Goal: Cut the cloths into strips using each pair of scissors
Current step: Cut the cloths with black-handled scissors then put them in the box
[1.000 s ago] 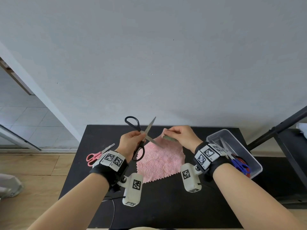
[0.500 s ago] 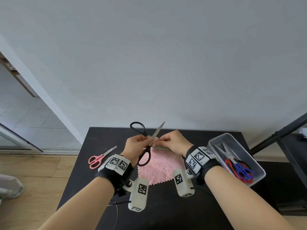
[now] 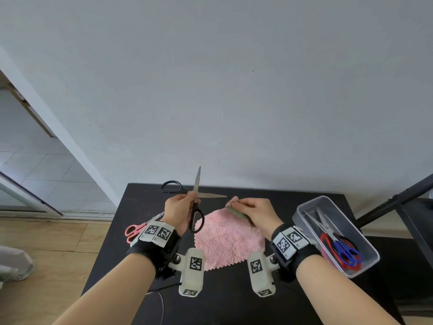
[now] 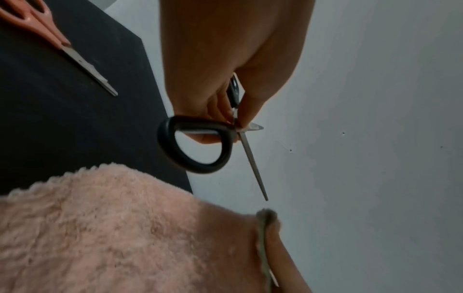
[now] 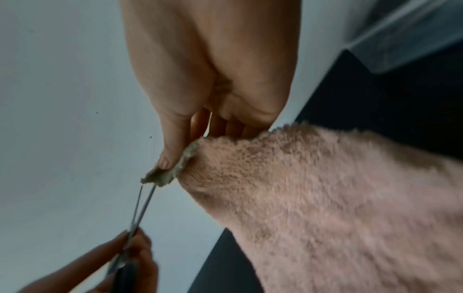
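Observation:
A pink fluffy cloth lies on the black table, its far corner lifted. My right hand pinches that corner, where a grey-green edge shows under my thumb. My left hand grips black-handled scissors near the pivot. The blades are spread wide, one pointing up and one pointing right toward the cloth corner. In the left wrist view the lower blade tip stops just short of the lifted corner. The right wrist view shows the blades reaching up to the corner.
Pink-handled scissors lie on the table's left side. A clear plastic box at the right holds red-handled and blue-handled scissors. A grey wall rises right behind the table. A dark frame stands at the right.
My hands, together at the cloth corner half a second ago, have drawn apart. The scissors have moved left and their blades are spread wider. My right hand has kept the corner.

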Demonstrator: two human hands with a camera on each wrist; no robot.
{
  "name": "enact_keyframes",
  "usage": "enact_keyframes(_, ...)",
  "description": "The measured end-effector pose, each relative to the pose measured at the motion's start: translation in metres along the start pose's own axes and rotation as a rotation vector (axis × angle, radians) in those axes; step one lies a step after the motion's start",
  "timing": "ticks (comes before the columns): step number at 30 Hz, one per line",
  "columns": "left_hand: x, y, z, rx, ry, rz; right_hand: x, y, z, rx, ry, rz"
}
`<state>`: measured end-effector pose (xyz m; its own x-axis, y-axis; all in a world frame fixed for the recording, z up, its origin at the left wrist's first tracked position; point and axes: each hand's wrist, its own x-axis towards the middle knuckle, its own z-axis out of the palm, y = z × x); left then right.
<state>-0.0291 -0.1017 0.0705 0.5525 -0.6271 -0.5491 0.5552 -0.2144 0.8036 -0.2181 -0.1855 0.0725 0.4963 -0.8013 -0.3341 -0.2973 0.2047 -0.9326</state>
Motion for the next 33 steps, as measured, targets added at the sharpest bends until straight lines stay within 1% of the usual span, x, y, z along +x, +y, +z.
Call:
enact_keyframes(5, -0.01, 0.002, 0.01, -0.158, -0.076, -0.076, -0.003, -0.007, 0.028, 0.386, 0.039, 0.068)
enact_keyframes(7, -0.012, 0.002, 0.013, -0.175, -0.107, -0.098, -0.003, -0.011, 0.034, 0.489, 0.044, 0.083)
enact_keyframes(11, -0.017, 0.001, 0.016, -0.203, -0.156, -0.108, -0.004, -0.022, 0.042, 0.774, 0.03, 0.118)
enact_keyframes(13, -0.02, 0.0, 0.019, -0.216, -0.176, -0.093, -0.004, -0.024, 0.046, 0.749, 0.038, 0.123)
enact_keyframes(15, -0.023, -0.001, 0.021, -0.212, -0.194, -0.086, -0.002, -0.023, 0.051, 0.616, 0.058, 0.132)
enact_keyframes(16, -0.024, -0.001, 0.022, -0.205, -0.203, -0.085, -0.001, -0.022, 0.053, 0.588, 0.061, 0.137)
enact_keyframes(19, -0.026, -0.003, 0.025, -0.188, -0.21, -0.071, 0.001, -0.021, 0.055, 0.691, 0.056, 0.142)
enact_keyframes(23, -0.028, -0.002, 0.027, -0.149, -0.189, -0.031, 0.001, -0.019, 0.055, 0.695, 0.094, 0.126)
enact_keyframes(26, -0.028, -0.001, 0.025, -0.116, -0.175, -0.016, 0.0, -0.018, 0.053, 0.748, 0.112, 0.137)
enact_keyframes(30, -0.02, 0.002, 0.01, -0.068, -0.164, -0.01, 0.002, -0.017, 0.037, 0.7, 0.186, 0.101)
enact_keyframes(33, -0.017, 0.005, 0.0, -0.061, -0.174, -0.009, 0.002, -0.016, 0.022, 0.697, 0.205, 0.07)
